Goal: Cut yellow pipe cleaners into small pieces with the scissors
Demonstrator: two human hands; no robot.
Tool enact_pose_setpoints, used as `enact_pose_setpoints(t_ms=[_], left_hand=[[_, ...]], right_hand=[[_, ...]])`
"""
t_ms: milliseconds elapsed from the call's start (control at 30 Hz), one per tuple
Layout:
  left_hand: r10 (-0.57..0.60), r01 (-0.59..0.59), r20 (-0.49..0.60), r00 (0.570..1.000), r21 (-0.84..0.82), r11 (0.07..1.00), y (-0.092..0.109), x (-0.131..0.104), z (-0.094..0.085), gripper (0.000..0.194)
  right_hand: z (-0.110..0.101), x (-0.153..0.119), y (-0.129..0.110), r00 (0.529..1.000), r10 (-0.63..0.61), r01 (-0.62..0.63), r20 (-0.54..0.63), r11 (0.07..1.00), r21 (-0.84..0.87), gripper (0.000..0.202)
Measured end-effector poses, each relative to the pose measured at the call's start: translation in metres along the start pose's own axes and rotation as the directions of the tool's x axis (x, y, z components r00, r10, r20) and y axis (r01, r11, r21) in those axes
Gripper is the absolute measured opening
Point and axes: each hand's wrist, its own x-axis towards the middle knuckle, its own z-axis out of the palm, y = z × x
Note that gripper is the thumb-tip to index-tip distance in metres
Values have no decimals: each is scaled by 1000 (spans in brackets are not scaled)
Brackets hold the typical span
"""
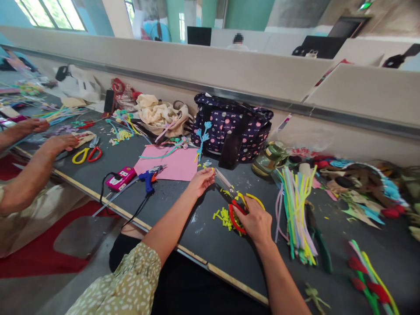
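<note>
My right hand (257, 218) is wrapped round the red and yellow handles of the scissors (232, 190), whose blades point up and left. Their tips reach the fingers of my left hand (201, 181), which pinch a tiny yellow piece (212, 169). Below the scissors, many short yellow cut pieces (225, 218) lie heaped on the dark table (223, 249). Left of my left hand, a pink sheet (177, 164) lies flat, and a blue glue gun (149, 178) rests near its lower left edge.
A dark patterned bag (219, 124) and green jar (269, 157) stand behind. To the right lie bundled colored stems (297, 214), pliers (320, 245) and red flowers (369, 284). At left are another person's hands (61, 143), a second pair of scissors (87, 155) and a pink power strip (121, 178).
</note>
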Motion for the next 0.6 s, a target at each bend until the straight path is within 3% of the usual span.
enact_pose_setpoints(t_ms=[267, 600], left_hand=[[75, -65, -78, 994, 119, 991, 5, -4, 6, 25], [88, -84, -37, 995, 98, 992, 6, -6, 9, 19]], right_hand=[[0, 0, 1, 1000, 0, -1, -16, 1000, -20, 45], [0, -1, 0, 999, -27, 28, -35, 999, 23, 47]])
